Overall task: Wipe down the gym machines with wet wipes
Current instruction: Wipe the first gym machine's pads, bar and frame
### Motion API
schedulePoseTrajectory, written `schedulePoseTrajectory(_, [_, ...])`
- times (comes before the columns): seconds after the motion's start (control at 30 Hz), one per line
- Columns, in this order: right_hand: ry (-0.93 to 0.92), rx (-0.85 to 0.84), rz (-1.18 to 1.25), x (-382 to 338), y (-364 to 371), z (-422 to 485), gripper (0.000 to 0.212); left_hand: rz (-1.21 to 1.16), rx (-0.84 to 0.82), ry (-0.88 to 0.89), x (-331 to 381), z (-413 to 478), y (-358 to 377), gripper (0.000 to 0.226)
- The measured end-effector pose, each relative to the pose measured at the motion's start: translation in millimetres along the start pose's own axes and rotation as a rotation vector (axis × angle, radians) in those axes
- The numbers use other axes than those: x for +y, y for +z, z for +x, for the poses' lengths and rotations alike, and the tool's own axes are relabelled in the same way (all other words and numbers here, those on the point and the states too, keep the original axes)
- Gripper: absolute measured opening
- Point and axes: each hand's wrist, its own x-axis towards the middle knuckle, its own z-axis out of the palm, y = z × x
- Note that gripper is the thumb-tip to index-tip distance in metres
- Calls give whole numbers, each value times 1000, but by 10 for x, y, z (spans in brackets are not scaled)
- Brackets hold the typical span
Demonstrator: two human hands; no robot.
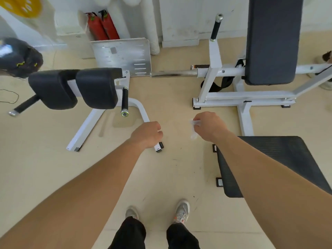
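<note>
My right hand [208, 127] grips a small crumpled white wet wipe [194, 129], whose end hangs below my fingers over the floor. My left hand [148, 134] is curled into a loose fist with nothing visible in it, held above the end of a white frame leg [158, 147]. That leg belongs to the machine on the left, which has two black pads [75, 87] and a black handle [124, 101]. To the right stands a white-framed machine [215, 69] with a long dark back pad [271, 40].
A black ribbed footplate [280, 166] lies on the floor under my right forearm. A metal plate [124, 54] and two red fire extinguishers [102, 26] lean by the back wall. A dark bag [19, 56] sits far left. My feet [182, 211] stand on beige floor.
</note>
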Motion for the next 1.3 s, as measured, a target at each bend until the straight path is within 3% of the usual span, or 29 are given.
schedulePoseTrajectory(0.33, [-92, -81, -146, -615, -702, 103, 31, -23, 77, -21, -150, -345, -753, 30])
schedulePoseTrajectory(0.47, [-120, -100, -169, -920, -916, 667, 32, -24, 88, -23, -164, 47, -1085, 34])
schedulePoseTrajectory(0.6, [-162, -110, -239, -1254, -1242, 1331, 33, -10, 98, -12, -143, 715, -1501, 15])
schedulePoseTrajectory(0.73, [-202, -116, -288, -1564, -1522, 1896, 33, -143, 93, -44, -82, 1153, -1873, 38])
schedulePoseTrajectory(0.87, [-251, -155, -324, -1863, -1677, 2458, 22, -211, 95, -80, -108, 1478, -2180, 40])
schedulePoseTrajectory(1.3, [-545, -345, -521, -3112, -1798, 4636, 24, -399, 227, -382, -544, 2655, -3077, 30])
